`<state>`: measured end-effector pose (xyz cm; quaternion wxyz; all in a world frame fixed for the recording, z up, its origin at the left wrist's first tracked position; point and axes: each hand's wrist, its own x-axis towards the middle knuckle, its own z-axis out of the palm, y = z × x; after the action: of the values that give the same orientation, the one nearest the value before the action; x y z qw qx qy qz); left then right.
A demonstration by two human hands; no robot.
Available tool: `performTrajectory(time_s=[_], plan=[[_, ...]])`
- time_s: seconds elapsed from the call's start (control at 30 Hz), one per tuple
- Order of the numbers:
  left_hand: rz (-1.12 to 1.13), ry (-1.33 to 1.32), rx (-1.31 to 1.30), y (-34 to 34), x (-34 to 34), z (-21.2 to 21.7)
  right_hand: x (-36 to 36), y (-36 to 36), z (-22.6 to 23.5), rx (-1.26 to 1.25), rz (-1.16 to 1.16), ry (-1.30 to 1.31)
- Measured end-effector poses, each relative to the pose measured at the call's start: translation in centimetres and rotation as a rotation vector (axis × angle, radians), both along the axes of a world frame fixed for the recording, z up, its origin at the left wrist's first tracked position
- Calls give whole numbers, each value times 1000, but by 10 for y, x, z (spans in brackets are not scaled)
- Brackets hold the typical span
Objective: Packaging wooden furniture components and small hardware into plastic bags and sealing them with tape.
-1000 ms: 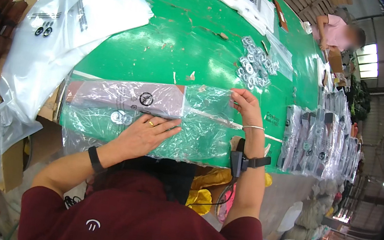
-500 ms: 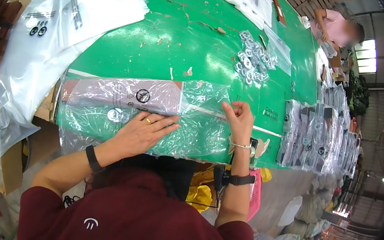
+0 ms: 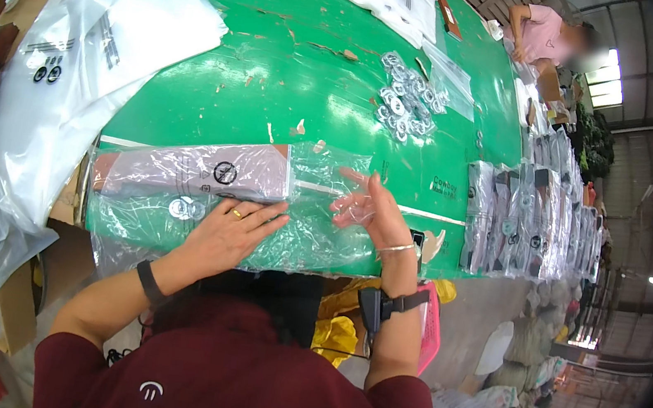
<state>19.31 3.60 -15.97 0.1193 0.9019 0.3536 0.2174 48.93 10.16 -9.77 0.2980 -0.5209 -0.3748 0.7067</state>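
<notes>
A clear plastic bag [image 3: 310, 231] lies along the near edge of the green table, with a long brownish flat piece [image 3: 181, 171] inside it. Below that piece, a small round grey-white part [image 3: 186, 208] shows through the film. My left hand [image 3: 232, 232] rests flat on the bag by the piece's lower right end, fingers stretched out. At the bag's right end is my right hand [image 3: 381, 218], its fingers spread. Some of those fingertips show through the clear film; whether they are inside the bag or behind it, I cannot tell.
Large printed plastic bags [image 3: 88, 62] hang over the table's left side. Round parts in small bags [image 3: 408, 99] lie in a pile beyond my right hand. Packed pieces [image 3: 512, 218] stand in a row at the right. Another person [image 3: 546, 35] works at the far right.
My right hand has gone from pinching the bag's right edge to spread fingers, partly seen through the film. My left hand stays on the bag. The whole view has shifted slightly.
</notes>
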Motion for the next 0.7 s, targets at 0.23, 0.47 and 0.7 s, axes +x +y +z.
performTrajectory(time_s=[0.23, 0.47, 0.7], plan=[[-5, -24, 27, 3, 2, 0, 4, 27, -17, 263, -51, -523], [-14, -47, -2, 0, -1, 0, -11, 36, -18, -12, -246, -424], [-8, -38, 11, 1, 2, 0, -2, 50, -52, 221, -344, -507]])
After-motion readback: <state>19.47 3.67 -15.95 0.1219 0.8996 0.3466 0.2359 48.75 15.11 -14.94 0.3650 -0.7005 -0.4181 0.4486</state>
